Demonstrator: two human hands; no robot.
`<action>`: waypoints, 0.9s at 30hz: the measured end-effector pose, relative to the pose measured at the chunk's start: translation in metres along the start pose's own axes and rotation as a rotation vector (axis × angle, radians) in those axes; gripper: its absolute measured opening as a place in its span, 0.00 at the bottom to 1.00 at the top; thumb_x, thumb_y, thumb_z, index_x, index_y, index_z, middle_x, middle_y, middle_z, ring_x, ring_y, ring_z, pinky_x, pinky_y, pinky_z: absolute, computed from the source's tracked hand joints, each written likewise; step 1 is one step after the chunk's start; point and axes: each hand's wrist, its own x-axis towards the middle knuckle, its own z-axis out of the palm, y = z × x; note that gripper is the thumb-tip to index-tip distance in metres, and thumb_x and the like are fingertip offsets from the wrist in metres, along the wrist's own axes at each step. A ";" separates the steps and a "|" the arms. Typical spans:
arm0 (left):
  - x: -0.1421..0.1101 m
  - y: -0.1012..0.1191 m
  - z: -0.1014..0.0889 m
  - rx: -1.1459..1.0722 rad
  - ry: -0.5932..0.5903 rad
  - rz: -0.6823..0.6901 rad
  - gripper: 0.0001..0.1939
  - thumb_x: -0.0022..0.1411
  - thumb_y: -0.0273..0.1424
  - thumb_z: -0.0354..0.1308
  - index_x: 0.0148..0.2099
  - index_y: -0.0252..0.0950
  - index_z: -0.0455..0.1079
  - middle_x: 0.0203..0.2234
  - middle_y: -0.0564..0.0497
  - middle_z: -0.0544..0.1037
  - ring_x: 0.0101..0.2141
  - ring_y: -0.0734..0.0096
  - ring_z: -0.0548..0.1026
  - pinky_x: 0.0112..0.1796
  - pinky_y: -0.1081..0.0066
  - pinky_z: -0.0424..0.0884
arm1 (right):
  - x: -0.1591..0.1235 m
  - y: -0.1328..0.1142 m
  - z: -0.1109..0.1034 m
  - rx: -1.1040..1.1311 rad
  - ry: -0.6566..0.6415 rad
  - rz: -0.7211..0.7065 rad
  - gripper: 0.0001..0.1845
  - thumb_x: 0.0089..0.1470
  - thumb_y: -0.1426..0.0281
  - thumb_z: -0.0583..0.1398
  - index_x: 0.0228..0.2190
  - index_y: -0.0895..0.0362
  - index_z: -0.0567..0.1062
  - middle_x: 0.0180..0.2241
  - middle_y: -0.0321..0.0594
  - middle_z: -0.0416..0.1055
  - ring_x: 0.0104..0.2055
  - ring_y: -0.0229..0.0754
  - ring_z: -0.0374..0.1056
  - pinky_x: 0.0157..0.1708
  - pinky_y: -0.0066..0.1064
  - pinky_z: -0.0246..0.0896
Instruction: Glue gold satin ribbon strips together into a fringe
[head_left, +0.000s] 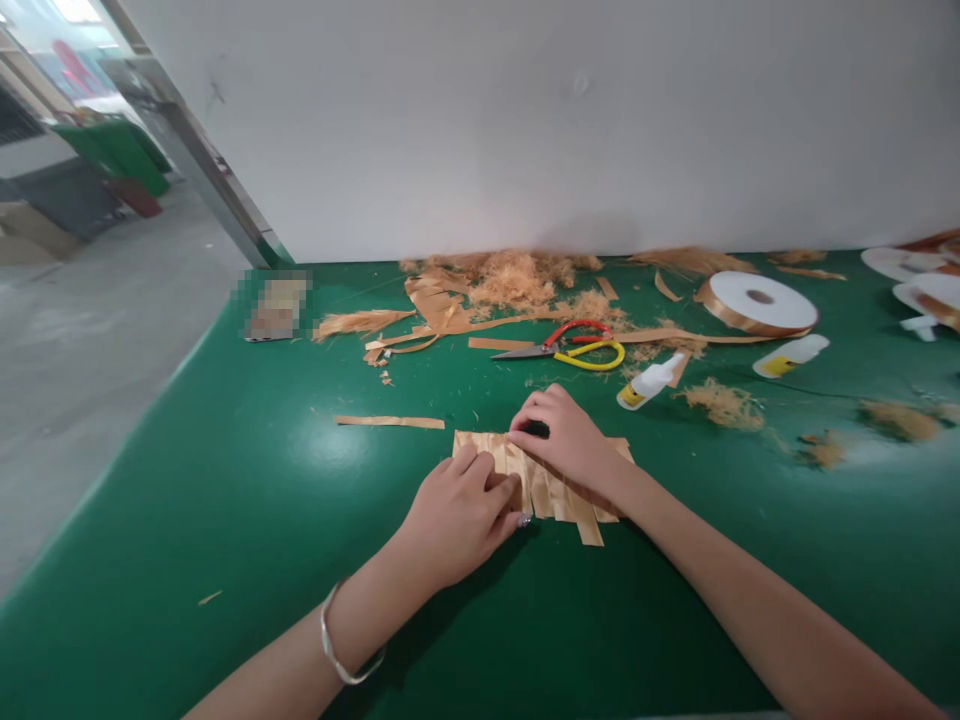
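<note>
Two white bottles (646,384) (791,357), contents unclear, beyond both hands' (457,515) (568,437) fingers (466,460), pinched on tan strips (555,496).

A pale grey wall (450,130) backs the glossy green tabletop (225,520); grey concrete floor (82,340) lies left.

Room lies left; scissors (553,347) and white bottle (647,384) obstruct ahead.

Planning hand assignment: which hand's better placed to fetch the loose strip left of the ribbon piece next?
Probably the left hand: it's nearer the loose strip than the right hand, though both touch the ribbon piece.
</note>
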 end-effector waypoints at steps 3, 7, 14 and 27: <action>0.000 0.000 0.000 -0.008 -0.014 -0.006 0.14 0.64 0.38 0.48 0.43 0.37 0.70 0.31 0.46 0.68 0.35 0.61 0.65 0.35 0.61 0.67 | 0.000 0.000 0.000 0.006 0.001 -0.001 0.09 0.53 0.66 0.57 0.24 0.54 0.73 0.30 0.41 0.68 0.39 0.46 0.58 0.40 0.38 0.57; 0.000 -0.002 0.001 -0.016 0.002 -0.003 0.14 0.63 0.39 0.48 0.42 0.37 0.70 0.30 0.47 0.68 0.35 0.62 0.65 0.36 0.62 0.67 | 0.000 0.000 0.001 0.009 0.007 0.006 0.08 0.52 0.66 0.58 0.24 0.54 0.73 0.30 0.41 0.68 0.39 0.46 0.58 0.41 0.39 0.57; 0.000 0.000 0.000 0.055 -0.014 -0.023 0.17 0.63 0.39 0.48 0.48 0.35 0.67 0.32 0.45 0.68 0.37 0.59 0.65 0.34 0.62 0.67 | -0.001 -0.003 -0.001 -0.003 -0.018 0.013 0.09 0.53 0.66 0.58 0.24 0.54 0.73 0.31 0.41 0.68 0.40 0.45 0.57 0.41 0.38 0.56; 0.001 -0.003 0.001 0.119 -0.040 -0.080 0.16 0.64 0.40 0.47 0.49 0.38 0.65 0.36 0.45 0.67 0.39 0.58 0.64 0.35 0.63 0.65 | 0.000 -0.001 0.003 -0.012 0.027 -0.013 0.07 0.52 0.70 0.59 0.23 0.55 0.71 0.30 0.39 0.68 0.38 0.44 0.57 0.40 0.37 0.57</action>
